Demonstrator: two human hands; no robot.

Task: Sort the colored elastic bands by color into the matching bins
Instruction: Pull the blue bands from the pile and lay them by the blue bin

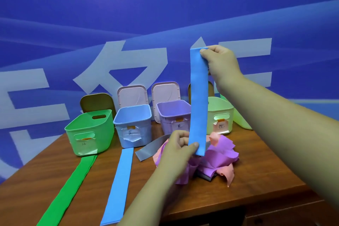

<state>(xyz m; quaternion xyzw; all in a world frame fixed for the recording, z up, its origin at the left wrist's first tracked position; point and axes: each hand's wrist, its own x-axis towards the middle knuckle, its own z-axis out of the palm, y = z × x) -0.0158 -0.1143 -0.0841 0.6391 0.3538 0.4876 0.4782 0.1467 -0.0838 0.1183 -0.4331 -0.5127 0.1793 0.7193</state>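
A blue elastic band [199,101] hangs stretched upright above the table. My right hand [220,64] pinches its top end and my left hand [178,149] pinches its bottom end. Below lies a tangled heap of purple bands [220,159] mixed with pink bands [228,173]. Another blue band [120,183] lies flat in front of the blue bin [133,124]. A green band [70,187] lies flat in front of the green bin [89,130]. A grey band [150,149] lies beside the heap. The purple bin [173,115] and a pale green bin [219,113] stand behind.
The bins stand in a row at the back of the brown wooden table [256,174], with lids [132,95] leaning on the blue wall behind them. Another pale green container [242,121] is partly hidden by my right forearm. The table's front edge runs at the lower right.
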